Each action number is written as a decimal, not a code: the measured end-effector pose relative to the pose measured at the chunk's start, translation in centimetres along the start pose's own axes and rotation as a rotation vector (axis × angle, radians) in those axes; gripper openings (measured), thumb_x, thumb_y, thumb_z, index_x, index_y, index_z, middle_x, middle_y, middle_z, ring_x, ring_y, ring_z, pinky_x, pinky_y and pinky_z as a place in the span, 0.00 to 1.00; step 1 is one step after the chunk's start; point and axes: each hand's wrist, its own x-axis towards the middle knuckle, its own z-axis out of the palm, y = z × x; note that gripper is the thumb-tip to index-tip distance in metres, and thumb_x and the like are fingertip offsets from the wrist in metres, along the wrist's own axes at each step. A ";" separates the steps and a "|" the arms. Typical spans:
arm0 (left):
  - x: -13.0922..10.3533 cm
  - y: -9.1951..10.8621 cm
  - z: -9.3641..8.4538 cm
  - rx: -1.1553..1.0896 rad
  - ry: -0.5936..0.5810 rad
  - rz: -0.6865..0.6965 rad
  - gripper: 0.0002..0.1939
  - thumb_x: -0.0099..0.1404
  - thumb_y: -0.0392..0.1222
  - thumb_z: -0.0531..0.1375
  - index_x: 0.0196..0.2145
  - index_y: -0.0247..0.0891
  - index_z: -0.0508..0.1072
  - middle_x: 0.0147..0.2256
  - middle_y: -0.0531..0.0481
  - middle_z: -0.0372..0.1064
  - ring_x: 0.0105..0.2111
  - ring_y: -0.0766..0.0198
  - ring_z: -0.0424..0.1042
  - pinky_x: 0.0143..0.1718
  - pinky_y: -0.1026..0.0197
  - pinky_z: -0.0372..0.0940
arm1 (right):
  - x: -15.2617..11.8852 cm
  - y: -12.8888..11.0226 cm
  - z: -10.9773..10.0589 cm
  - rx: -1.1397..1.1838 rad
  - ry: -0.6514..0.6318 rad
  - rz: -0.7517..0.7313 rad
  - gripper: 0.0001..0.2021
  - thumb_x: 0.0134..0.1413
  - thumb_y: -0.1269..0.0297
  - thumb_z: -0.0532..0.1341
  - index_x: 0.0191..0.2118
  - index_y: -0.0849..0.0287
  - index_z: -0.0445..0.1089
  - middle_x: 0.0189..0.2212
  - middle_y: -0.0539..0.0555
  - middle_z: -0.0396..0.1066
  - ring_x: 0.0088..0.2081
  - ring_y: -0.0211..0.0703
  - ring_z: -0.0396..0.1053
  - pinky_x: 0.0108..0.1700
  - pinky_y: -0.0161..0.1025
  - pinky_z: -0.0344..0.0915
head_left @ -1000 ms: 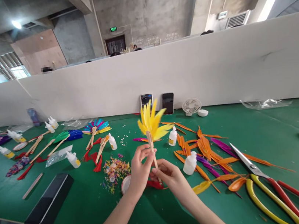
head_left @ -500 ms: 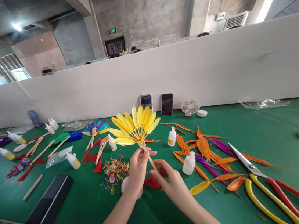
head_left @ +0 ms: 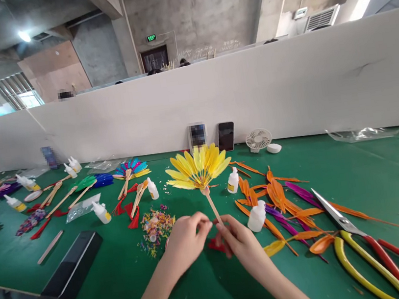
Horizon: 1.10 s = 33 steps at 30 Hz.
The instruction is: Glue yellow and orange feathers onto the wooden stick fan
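Observation:
A yellow feather fan (head_left: pixel 199 168) stands upright on its wooden stick, feathers spread at the top. My right hand (head_left: pixel 236 238) is closed around the lower end of that stick, with a red tassel (head_left: pixel 216 245) beneath it. Just left of the stick, my left hand (head_left: pixel 189 235) has thumb and fingertips pressed together; whatever is between them, if anything, is too small to make out. It partly hides a round container behind it. A pile of colourful small pieces (head_left: pixel 156 227) lies to its left.
Right of the hands are a white bottle (head_left: pixel 257 216), orange feathers (head_left: pixel 276 195) and large scissors (head_left: pixel 347 224). Further left lie finished-looking fans (head_left: pixel 132 171), glue bottles (head_left: pixel 101 212) and a black box (head_left: pixel 73 266). Phones (head_left: pixel 226 136) lean against the white partition (head_left: pixel 287 87).
My left hand has let go of the stick just under the feathers and moved down beside it. The fan has shifted slightly right in view, still in my right hand.

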 end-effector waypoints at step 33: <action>-9.9 -3.0 -2.9 0.293 0.565 0.189 0.04 0.60 0.38 0.55 0.32 0.44 0.69 0.30 0.53 0.72 0.37 0.60 0.71 0.43 0.57 0.66 | -5.9 1.5 -0.2 -1.225 0.077 -0.190 0.08 0.55 0.67 0.52 0.34 0.57 0.69 0.18 0.53 0.72 0.18 0.44 0.70 0.17 0.33 0.55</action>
